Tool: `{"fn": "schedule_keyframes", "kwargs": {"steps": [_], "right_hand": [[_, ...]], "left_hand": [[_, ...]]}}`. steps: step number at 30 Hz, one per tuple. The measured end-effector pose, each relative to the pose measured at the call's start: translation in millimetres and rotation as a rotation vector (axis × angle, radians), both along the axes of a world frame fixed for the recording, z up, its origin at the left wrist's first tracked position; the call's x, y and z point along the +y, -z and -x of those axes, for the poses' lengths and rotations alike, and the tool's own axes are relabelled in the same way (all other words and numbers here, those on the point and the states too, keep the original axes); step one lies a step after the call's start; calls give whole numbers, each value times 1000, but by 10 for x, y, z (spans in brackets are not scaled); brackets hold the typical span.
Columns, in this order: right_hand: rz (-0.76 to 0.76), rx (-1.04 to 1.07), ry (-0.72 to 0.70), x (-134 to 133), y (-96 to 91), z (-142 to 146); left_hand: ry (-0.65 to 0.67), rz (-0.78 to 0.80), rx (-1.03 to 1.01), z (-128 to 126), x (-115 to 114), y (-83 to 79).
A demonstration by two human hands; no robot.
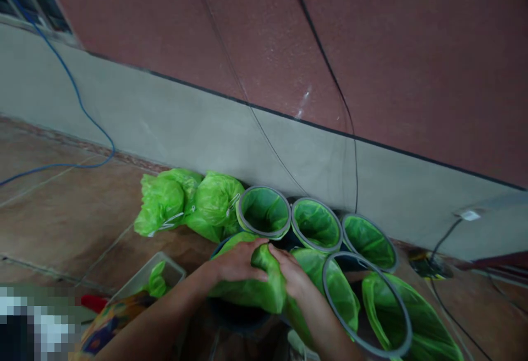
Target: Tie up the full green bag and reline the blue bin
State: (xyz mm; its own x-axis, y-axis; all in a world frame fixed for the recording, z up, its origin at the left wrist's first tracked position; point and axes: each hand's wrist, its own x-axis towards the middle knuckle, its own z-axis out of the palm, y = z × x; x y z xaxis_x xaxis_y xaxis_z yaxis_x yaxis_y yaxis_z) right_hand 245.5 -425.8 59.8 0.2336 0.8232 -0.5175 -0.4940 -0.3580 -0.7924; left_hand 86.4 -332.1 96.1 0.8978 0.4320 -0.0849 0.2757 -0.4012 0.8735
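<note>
My left hand (235, 264) and my right hand (295, 273) press together on a bunched green plastic bag (258, 289) that lies over the mouth of a dark pot at the bottom centre. Both hands grip the same bag, fingers curled into its folds. Around them stand several pots lined with green bags and rimmed with grey rings (264, 212), (316, 224), (369, 241), (367, 300).
Two tied green bags (187, 201) lie on the tiled floor to the left. A clear plastic tub (144, 281) holds more green plastic. A grey and maroon wall runs behind, with black cables and a blue cable (78, 97) hanging down it.
</note>
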Motion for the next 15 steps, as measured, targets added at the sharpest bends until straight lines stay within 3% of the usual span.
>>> {"fn": "schedule_keyframes", "kwargs": {"steps": [2, 4, 6, 10, 12, 15], "right_hand": [[30, 35, -5, 4, -45, -9], [51, -63, 1, 7, -122, -23], [-34, -334, -62, -1, -222, -41], [-277, -996, -418, -54, -366, -44], [-308, -1095, -550, -79, -359, -7], [-301, -1072, -547, -61, -289, 78]], "left_hand": [[24, -24, 12, -1, -12, 1], [-11, -58, 36, -1, -4, 38], [-85, -51, 48, -1, 15, 97], [-206, 61, -62, -13, 69, 199], [-244, 141, -109, -20, 97, 209], [-251, 227, -132, -3, 135, 142]]}}
